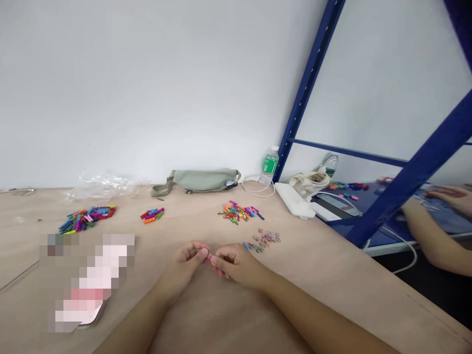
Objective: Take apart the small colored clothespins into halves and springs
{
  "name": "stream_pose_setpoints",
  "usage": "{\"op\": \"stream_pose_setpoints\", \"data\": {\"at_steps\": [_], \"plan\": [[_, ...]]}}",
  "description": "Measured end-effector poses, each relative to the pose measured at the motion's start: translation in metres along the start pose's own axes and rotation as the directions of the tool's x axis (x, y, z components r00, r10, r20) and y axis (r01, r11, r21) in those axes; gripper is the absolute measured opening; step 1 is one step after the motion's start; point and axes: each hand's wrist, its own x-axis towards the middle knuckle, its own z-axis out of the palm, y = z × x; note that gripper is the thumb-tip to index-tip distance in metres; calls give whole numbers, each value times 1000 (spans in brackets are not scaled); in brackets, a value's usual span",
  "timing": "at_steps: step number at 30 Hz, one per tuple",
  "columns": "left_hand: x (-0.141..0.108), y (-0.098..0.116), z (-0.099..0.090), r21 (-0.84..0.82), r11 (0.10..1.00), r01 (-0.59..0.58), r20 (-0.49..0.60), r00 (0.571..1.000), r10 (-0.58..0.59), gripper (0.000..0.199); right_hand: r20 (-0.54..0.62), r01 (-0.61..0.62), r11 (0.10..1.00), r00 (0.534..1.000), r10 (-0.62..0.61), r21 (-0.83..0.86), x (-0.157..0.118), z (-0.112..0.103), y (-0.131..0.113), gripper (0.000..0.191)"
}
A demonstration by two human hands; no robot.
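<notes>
My left hand (188, 263) and my right hand (236, 263) meet at the fingertips over the brown table (206, 314). Both are closed in a pinch around something small, mostly hidden by the fingers; a bit of blue shows beneath the left fingertips. Just beyond my right hand lie a scatter of small metallic pieces (266, 238) and one blue stick (246, 246). Farther back is a pile of colourful small clips (239, 213). A smaller group of clips (152, 215) rests beyond my left hand, and a larger pile (88, 217) is at the left.
A blurred-out phone (90, 314) lies at the left. Along the wall are clear plastic wrap (106, 186), a grey-green bag (206, 180) and a bottle (270, 164). A white case (295, 200) stands by the blue frame (313, 73). Another person's arms (435, 236) show at the right.
</notes>
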Motion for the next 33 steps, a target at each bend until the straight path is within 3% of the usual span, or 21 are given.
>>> {"op": "stream_pose_setpoints", "data": {"at_steps": [5,9,12,15,19,25,28,33], "plan": [[-2,4,0,51,999,0,-56,998,3,24,-52,-19,985,999,11,-170,-1,-36,5,35],[-3,5,0,78,997,-3,-157,987,16,23,-147,-158,919,983,111,-360,-2,-71,26,35],[-2,4,-1,56,998,-21,-158,987,30,25,-182,-246,853,967,180,-460,-4,-83,38,40],[0,1,-1,30,999,-15,-144,989,19,27,-219,-248,814,964,152,-525,-4,-81,38,37],[0,-1,-1,6,1000,-3,-137,991,3,28,-237,-241,811,963,130,-534,-6,-70,32,23],[-1,2,0,-11,1000,-12,-115,993,11,29,-258,-243,808,959,117,-537,-5,-62,31,15],[-1,2,0,-5,1000,0,-86,996,0,28,-250,-164,853,967,40,-496,-2,-55,23,14],[1,-3,-1,20,1000,8,-19,1000,-8,26,-204,76,971,971,-124,-226,-1,-25,-1,18]]}}
